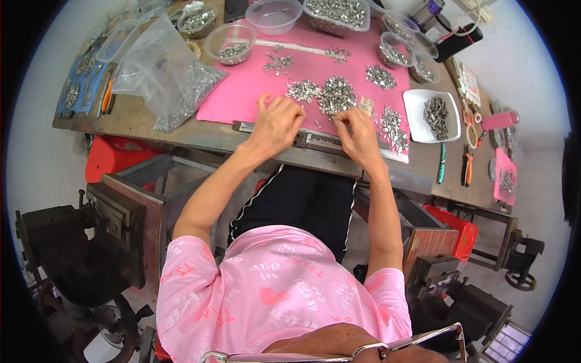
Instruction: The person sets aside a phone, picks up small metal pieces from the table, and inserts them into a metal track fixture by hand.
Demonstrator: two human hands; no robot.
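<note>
My left hand (279,126) is curled above the left part of a long metal bar-shaped fixture (324,140) at the bench's front edge. Its fingers are drawn together, and whatever they hold is too small or hidden to name. Over the fixture's right part, my right hand (358,134) pinches thumb against forefinger; I cannot make out anything between them. A row of small parts seems to sit in the fixture's slot. Just beyond lie a large pile of small metal parts (336,95), a smaller pile (302,91) to its left and another pile (393,128) to the right.
A pink mat (236,91) covers the bench. Plastic tubs (230,55) of metal pieces line the back. A bulging clear bag (181,91) lies left. To the right are a white dish (417,121) of metal parts, orange-handled pliers (467,168) and scissors (471,136).
</note>
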